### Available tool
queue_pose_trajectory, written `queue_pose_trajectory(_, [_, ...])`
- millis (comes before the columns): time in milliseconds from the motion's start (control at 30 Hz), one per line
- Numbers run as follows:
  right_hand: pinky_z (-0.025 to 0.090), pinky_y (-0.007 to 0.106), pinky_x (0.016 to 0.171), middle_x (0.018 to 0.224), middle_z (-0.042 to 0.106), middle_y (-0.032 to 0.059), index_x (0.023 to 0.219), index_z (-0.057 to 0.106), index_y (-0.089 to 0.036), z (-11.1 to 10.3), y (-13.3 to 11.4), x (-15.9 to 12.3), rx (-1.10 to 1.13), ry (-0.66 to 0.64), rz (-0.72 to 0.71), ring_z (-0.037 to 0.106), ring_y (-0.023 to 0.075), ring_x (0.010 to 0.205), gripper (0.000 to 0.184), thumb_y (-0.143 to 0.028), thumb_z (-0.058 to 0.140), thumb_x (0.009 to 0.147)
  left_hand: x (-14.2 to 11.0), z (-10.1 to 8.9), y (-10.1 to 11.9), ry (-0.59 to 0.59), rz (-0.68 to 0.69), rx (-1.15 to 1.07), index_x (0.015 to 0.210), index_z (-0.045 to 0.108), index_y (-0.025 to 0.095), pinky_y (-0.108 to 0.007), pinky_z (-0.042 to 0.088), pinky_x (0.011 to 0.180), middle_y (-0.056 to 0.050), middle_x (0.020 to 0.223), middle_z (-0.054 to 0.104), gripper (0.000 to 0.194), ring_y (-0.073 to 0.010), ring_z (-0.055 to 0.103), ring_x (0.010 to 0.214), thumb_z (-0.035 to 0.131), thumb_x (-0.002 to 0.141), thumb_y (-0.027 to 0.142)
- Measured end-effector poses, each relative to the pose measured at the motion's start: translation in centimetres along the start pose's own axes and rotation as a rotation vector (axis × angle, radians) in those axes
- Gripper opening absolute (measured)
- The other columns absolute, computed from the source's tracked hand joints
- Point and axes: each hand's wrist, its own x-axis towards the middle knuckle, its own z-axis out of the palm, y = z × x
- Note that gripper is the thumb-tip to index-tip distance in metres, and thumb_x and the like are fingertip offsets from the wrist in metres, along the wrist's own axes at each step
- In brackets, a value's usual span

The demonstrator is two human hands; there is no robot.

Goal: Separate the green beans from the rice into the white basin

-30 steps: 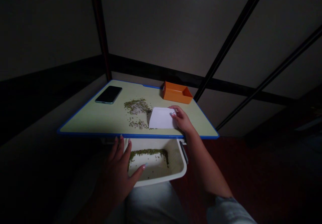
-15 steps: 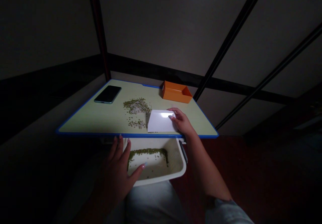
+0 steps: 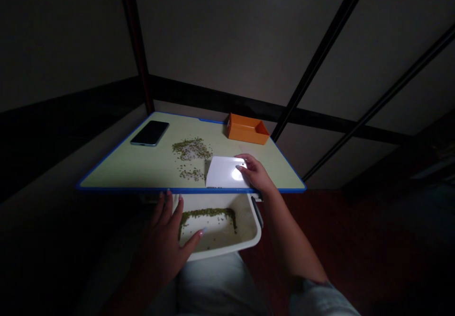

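Observation:
My right hand (image 3: 253, 171) grips the right end of a white plastic scraper (image 3: 222, 173), thumb on top. The scraper rests on the pale green tabletop (image 3: 124, 171) near its front edge, with a few dark grains along its lower edge. Just left of it lie scattered small green grains, like mung beans (image 3: 192, 149), mixed with paler bits. My left hand (image 3: 167, 233) is over the left side of a white tub (image 3: 245, 216), fingers spread and thumb stretched across its opening. More green grains (image 3: 209, 212) line the tub's far side and corners.
An orange open box (image 3: 247, 133) stands at the table's back right. A dark phone (image 3: 151, 132) lies at the back left. The table has a raised blue rim (image 3: 277, 191), and the tub sits partly beneath its front edge. Wall panels (image 3: 220, 36) rise behind.
The scraper has shifted slightly left and toward the front edge in my right hand, and its glare has moved. My left hand keeps its pose over the tub. The whole view has drifted slightly.

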Motion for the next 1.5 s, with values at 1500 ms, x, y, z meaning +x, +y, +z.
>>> queue_pose_trajectory(1500, [0.045, 0.026, 0.063, 0.087, 0.064, -0.0005, 0.105, 0.061, -0.026, 0.23, -1.04, -0.23, 0.097, -0.001, 0.095, 0.056, 0.0149, 0.072, 0.035, -0.039, 0.074, 0.075, 0.02, -0.05, -0.03, -0.002, -0.001, -0.006, 0.136, 0.047, 0.005, -0.056, 0.048, 0.103, -0.03, 0.149, 0.042, 0.071, -0.0431, 0.036, 0.142, 0.046, 0.087, 0.057])
